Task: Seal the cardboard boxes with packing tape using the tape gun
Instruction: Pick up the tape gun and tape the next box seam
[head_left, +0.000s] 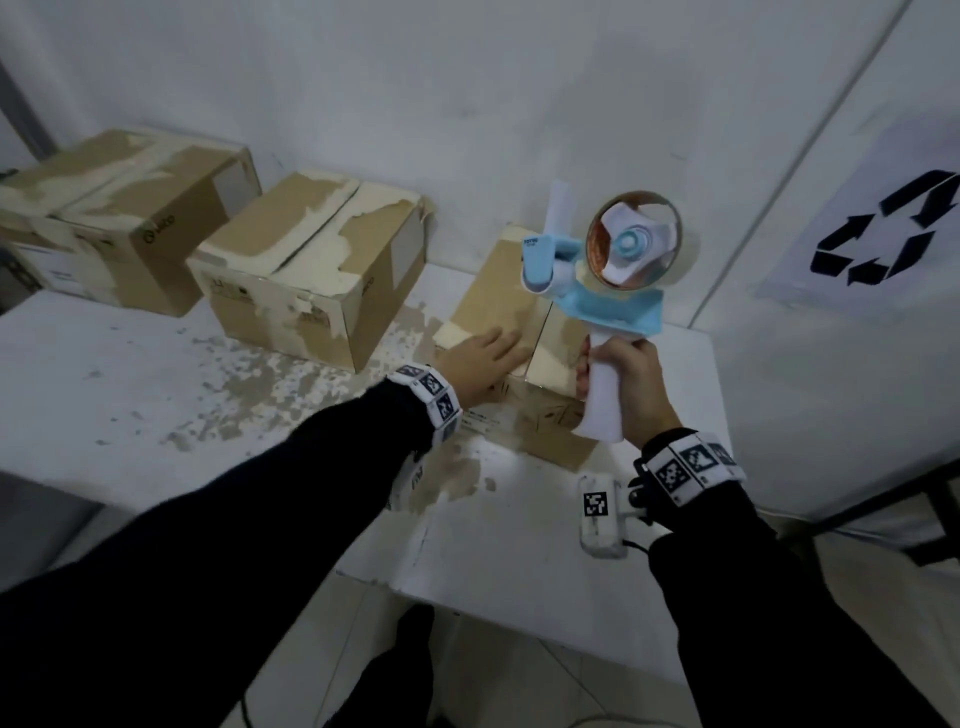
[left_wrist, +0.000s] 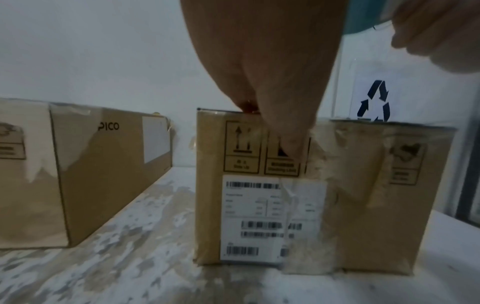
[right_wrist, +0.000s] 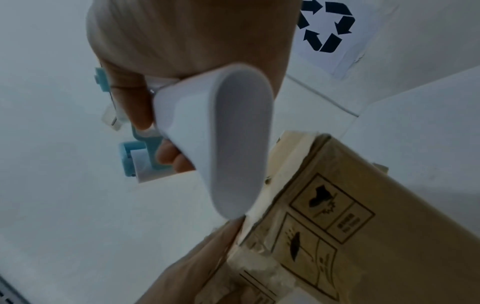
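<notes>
A small cardboard box (head_left: 498, 306) stands at the right of the white table, its two top flaps closed with a seam down the middle. My left hand (head_left: 485, 358) lies flat on its left flap, fingers straight, the thumb (left_wrist: 288, 142) hanging over the front face. The box front (left_wrist: 259, 205) carries a barcode label and old clear tape. My right hand (head_left: 628, 379) grips the white handle (right_wrist: 233, 144) of a blue-and-white tape gun (head_left: 602, 270), held upright above the box's right side. The tape roll (head_left: 634, 241) looks nearly used up.
Two bigger cardboard boxes (head_left: 317, 265) (head_left: 124, 213) with torn tops stand to the left along the back wall. The table (head_left: 156, 374) has peeling paint. A recycling sign (head_left: 883, 228) hangs on the right wall close to the tape gun.
</notes>
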